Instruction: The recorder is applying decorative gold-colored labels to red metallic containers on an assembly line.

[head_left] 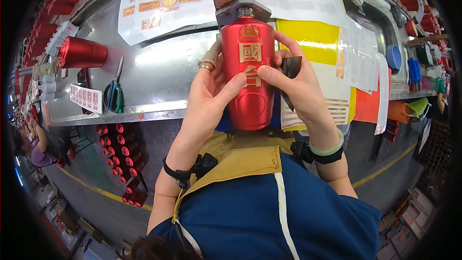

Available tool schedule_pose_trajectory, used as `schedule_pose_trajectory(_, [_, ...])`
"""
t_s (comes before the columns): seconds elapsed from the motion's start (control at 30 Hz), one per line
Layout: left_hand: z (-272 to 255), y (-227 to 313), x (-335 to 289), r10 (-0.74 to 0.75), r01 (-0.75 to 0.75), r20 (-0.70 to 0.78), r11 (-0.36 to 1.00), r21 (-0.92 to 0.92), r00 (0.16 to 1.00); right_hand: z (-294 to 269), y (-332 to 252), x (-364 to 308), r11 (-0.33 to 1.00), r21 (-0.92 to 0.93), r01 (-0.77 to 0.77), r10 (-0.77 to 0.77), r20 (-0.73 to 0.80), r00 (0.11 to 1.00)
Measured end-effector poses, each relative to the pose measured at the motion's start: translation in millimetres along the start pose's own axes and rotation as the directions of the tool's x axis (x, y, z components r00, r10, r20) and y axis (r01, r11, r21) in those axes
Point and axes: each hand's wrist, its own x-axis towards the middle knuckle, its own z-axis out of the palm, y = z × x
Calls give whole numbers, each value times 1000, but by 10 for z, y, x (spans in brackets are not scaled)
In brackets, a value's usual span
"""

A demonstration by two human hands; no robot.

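A glossy red bottle (248,103) with raised gold characters and a gold emblem lies in front of me, its neck pointing away. The neck end meets a dark angular metal holder (226,14). My left hand (210,89) is closed round the bottle's left side, thumb on its front; one finger is wrapped in tape and another wears a ring. From the right, my right hand (299,84) grips the bottle, its thumb pressing the lower gold character. A dark, thin, flat piece (291,69) is tucked between that hand's fingers. The bottle's underside is hidden.
Sheets of gold stickers (166,2) lie at the back left of the metal bench. Scissors (114,91), a sticker strip (86,98) and a red cup-shaped container (83,52) are left. Yellow sheeting (308,36) and a sink (380,19) are right. Red bottles (120,149) stand below the bench.
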Motion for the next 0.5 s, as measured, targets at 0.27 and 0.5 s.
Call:
schedule_pose_trajectory(0.27, [-18, 9, 11, -8, 8, 8, 1000, -15, 1000, -109, -63, 12, 983, 149, -109, 106, 29, 994])
schedule_pose_trajectory(0.5, [-24, 14, 16, 0, 0, 21, 1000, 18, 1000, -202, 16, 42, 997, 62, -41, 33, 123, 992])
